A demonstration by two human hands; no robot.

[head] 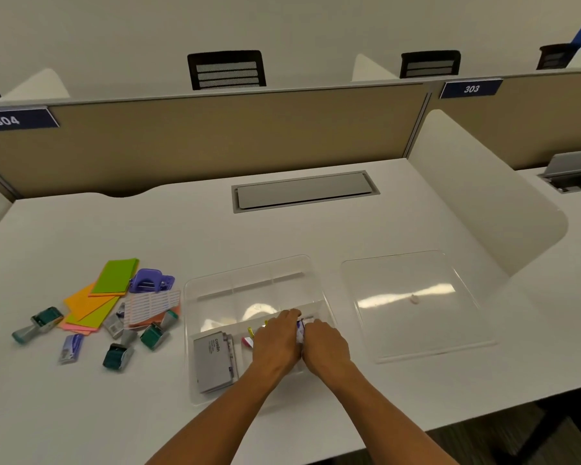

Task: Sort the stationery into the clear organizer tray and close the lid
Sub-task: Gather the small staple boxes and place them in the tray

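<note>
- Both hands are down inside the clear tray (195,290), in its near right compartment, side by side and almost touching.
- The left hand (277,337) lies palm down with fingers stretched toward the tray's far side; the right hand (326,344) sits just to its right.
- Between the two hands a small blue and white packet (301,328) shows. Only a sliver is visible, so its long axis cannot be told.
- Whether either hand pinches the packet or only presses on it cannot be told; the fingers hide the contact.
- Just left of the left hand, in the same part of the tray, lie small yellow and pink items (249,337), too small to name.
- In the tray's near left compartment lies a grey box (213,360), flat, its long axis running from the near edge toward the far edge.
- The tray's far compartments show only clear plastic and glare.
- Right of the tray, apart from it, the clear lid (413,303) lies flat on the desk (114,229).
- Left of the tray lies a loose pile: green and orange notes (98,297), a purple punch (150,280), a label sheet (153,305) and several teal stampers (118,355), tipped on their sides and pointing different ways.
- A small blue pack (71,347) lies at the pile's near edge.
</note>
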